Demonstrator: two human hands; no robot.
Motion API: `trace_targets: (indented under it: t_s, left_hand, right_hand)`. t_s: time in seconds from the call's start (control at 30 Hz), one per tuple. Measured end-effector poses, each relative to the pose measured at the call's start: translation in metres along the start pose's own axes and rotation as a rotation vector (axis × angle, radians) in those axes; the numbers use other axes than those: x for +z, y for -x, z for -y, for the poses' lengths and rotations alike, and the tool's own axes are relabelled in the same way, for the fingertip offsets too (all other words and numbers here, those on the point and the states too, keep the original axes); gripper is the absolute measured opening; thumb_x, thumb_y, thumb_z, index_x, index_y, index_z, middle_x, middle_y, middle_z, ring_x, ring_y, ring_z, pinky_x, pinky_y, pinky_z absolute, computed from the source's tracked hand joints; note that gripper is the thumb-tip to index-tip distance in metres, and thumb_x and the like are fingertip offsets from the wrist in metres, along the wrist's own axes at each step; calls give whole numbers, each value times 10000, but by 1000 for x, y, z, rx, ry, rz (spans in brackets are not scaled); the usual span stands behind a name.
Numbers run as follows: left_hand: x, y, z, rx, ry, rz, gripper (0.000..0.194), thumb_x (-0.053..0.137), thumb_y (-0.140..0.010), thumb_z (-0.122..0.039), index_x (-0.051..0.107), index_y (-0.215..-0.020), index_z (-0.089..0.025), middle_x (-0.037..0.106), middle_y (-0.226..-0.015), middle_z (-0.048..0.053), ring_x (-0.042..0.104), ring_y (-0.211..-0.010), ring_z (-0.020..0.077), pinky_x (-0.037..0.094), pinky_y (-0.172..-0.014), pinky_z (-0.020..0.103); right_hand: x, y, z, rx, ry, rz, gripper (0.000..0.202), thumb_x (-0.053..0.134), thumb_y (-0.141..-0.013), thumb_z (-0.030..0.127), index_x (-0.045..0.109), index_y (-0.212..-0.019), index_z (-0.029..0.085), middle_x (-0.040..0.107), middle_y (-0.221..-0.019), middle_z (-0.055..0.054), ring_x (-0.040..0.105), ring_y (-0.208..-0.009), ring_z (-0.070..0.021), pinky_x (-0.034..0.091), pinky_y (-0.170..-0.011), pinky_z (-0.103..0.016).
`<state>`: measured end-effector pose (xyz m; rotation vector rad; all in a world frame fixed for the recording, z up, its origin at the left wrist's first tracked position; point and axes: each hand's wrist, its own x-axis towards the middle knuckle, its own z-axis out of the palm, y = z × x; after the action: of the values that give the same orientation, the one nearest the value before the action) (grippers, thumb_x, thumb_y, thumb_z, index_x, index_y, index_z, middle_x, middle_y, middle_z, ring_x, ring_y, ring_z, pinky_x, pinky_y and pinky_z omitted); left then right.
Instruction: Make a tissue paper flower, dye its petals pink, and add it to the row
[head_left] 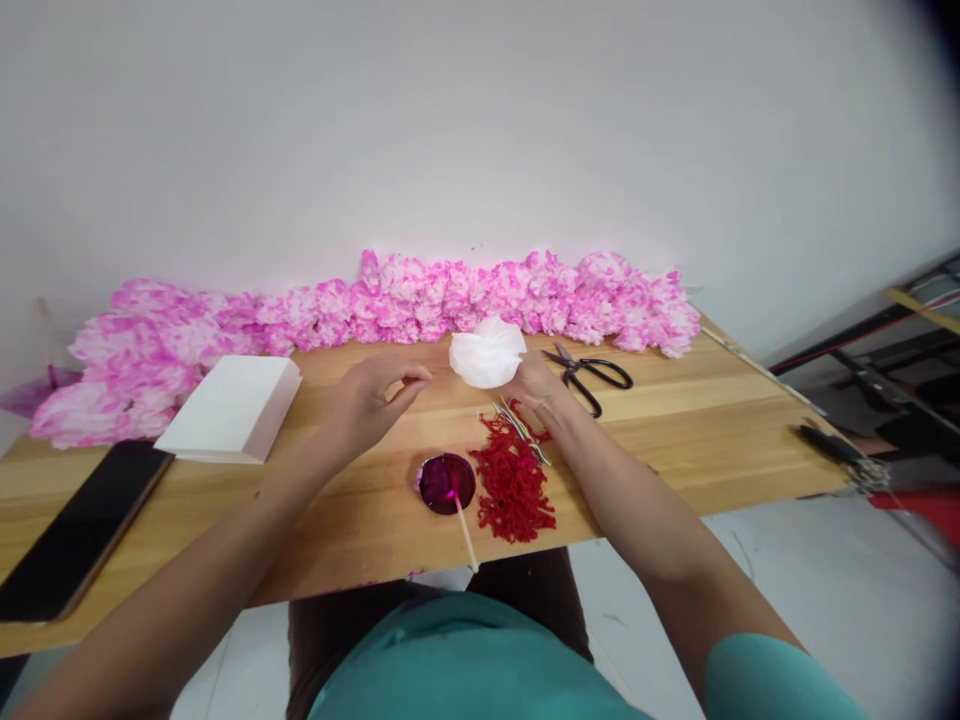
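Observation:
A round, ruffled white paper flower is held up over the middle of the table by my right hand, whose fingers are mostly behind it. Left of the flower and apart from it, my left hand is raised with thumb and fingers curved, a gap between them and nothing visible inside. Below the hands stands a small bowl of dark magenta liquid with a thin stick leaning in it. Beside the bowl lies a pile of red strands, with a few pale and dark ties on top.
Pink and white paper flowers line the wall. Black scissors lie right of my right hand. A white paper stack and a black phone are at the left. Black-handled pliers rest at the table's right edge.

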<state>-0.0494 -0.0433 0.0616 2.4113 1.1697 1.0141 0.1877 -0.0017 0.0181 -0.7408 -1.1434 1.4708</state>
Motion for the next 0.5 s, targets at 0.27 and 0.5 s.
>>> trace_targets:
  t_s: [0.27,0.5]
  left_hand:
    - [48,-22,2,147,-92,446,188,570,-909,-288,724,-972,-202,752,-972,61,679,-887,216,469,-752,299]
    - [77,-32,-6,157,-209,564,142,573,-834,-198,711,-867,-193,744,-874,56,662,-770,210,417,-645,291]
  right_hand:
    - [-7,-8,-8,-34,-126,-44,363,836,-597,397,701,-898,244,770,-949,-48,692,-1048,-260,597,-861,-389]
    - [-20,-11,-18,11,-163,-42,342,805,-658,394,715,-941,225,773,-958,-63,697,-1053,-253,593,-874,-379]
